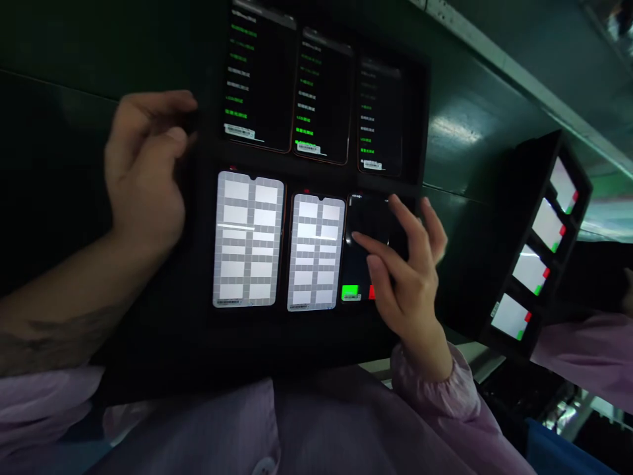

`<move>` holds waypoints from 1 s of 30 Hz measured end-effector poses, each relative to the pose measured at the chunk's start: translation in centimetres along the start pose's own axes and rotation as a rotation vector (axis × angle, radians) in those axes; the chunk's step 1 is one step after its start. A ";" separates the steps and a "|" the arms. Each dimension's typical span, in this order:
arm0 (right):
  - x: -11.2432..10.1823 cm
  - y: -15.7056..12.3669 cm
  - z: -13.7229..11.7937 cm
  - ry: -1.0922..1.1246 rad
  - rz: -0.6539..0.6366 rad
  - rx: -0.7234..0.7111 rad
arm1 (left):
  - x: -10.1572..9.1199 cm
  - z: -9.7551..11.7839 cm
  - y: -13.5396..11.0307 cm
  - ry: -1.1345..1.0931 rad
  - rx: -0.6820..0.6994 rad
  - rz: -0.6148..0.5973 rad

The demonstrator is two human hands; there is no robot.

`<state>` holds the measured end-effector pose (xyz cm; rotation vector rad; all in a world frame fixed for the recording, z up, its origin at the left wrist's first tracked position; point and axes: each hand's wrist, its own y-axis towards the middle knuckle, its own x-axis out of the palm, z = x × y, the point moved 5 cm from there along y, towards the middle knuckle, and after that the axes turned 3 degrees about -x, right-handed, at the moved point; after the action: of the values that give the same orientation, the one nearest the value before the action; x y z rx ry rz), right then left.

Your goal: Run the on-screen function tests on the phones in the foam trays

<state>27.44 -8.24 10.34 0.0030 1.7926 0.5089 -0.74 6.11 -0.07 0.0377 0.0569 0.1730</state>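
A black tray (247, 343) holds two rows of smartphones. My right hand (413, 270) is over the lower right smartphone (368, 221), its index fingertip at the dark screen and its other fingers apart. That screen has a green block and a partly covered red block at the bottom. Beside it, the lower middle smartphone (316, 254) and lower left smartphone (248, 241) glow white with grey grid lines. In the upper row, an upper left smartphone (262, 79) shows green and white text. My left hand (146, 168) is at the tray's left side, loosely curled, thumb and index finger apart, with nothing visible between them.
On the right, a second black tray (539, 323) carries several lit screens with red and green corners. A co-worker's pink sleeve (588, 349) is next to it. A metal rail (475, 46) crosses the dark green work surface (459, 138) at the back.
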 end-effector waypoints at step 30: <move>6.3 5.8 -2.5 0.048 -0.224 -0.179 | -0.7 -0.1 0.3 0.054 0.165 -0.145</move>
<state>21.75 -2.14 6.98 -0.3329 1.7617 0.5089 -1.55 6.32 -0.13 0.1932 0.1272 0.0243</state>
